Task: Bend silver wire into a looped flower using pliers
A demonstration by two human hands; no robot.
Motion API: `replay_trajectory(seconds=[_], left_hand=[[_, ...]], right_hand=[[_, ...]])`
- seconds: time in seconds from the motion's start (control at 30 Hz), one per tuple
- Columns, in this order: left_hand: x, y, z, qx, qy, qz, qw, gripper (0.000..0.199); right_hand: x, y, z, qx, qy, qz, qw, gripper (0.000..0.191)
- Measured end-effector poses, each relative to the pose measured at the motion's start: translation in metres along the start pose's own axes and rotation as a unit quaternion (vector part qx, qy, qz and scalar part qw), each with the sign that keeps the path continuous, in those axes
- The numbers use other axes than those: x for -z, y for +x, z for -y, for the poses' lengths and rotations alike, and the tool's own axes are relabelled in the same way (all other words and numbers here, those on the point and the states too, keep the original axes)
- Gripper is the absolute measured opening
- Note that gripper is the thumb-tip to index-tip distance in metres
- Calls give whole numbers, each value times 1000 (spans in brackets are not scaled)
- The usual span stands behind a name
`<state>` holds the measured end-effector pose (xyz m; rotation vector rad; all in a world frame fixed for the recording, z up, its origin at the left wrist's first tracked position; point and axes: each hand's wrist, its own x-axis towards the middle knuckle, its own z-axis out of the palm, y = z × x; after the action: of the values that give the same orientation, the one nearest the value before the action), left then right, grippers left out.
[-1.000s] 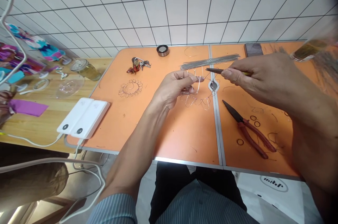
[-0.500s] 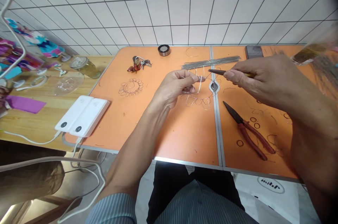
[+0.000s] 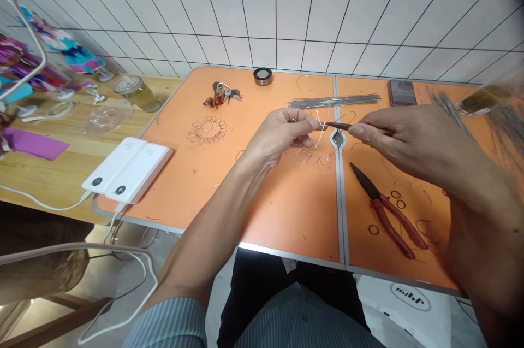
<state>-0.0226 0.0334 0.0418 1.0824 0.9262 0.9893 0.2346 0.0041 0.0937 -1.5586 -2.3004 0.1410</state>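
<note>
my left hand pinches wire, probably light, springy, best held near bends; my right hand clamps a slim tool.

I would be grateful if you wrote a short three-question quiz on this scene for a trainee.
1. Multiple choice: what does the right hand hold?
A) a roll of tape
B) a slim dark-tipped tool
C) a glass jar

2. True or false: the left hand holds thin bent wire.

3. Compare: which lies nearer the tiled wall, the bunch of keys or the red-handled pliers?

Key: 1. B; 2. True; 3. The bunch of keys.
</note>
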Motion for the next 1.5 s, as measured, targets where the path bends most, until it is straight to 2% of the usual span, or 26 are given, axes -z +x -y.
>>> replay_trajectory(seconds=[0.1,0.37,0.57,0.7,0.87,1.03,1.33,1.5], left_hand=[[0,-1,-1,0,7,0,1000,41],[-1,-1,-3,-2,12,4,1000,39],[-1,-1,-2,2,8,1,1000,31],[-1,-1,-2,-2,12,-3,1000,24],[1,-1,-1,-11,0,17,1000,30],[0,-3,-1,-4,0,14,1000,27],[-2,0,0,5,-25,11,1000,53],[-3,-1,-1,8,-36,11,999,59]], right_hand=[[1,1,0,-1,-3,31,1000,68],[0,2,2,-21,2,42,999,82],[0,2,2,-22,0,40,999,82],[-1,1,1,-17,3,38,999,75],[0,2,4,-20,13,40,999,71],[0,1,2,-4,6,23,1000,73],[-2,1,-2,12,-6,1,1000,72],[-3,2,-3,10,-9,-1,1000,75]])
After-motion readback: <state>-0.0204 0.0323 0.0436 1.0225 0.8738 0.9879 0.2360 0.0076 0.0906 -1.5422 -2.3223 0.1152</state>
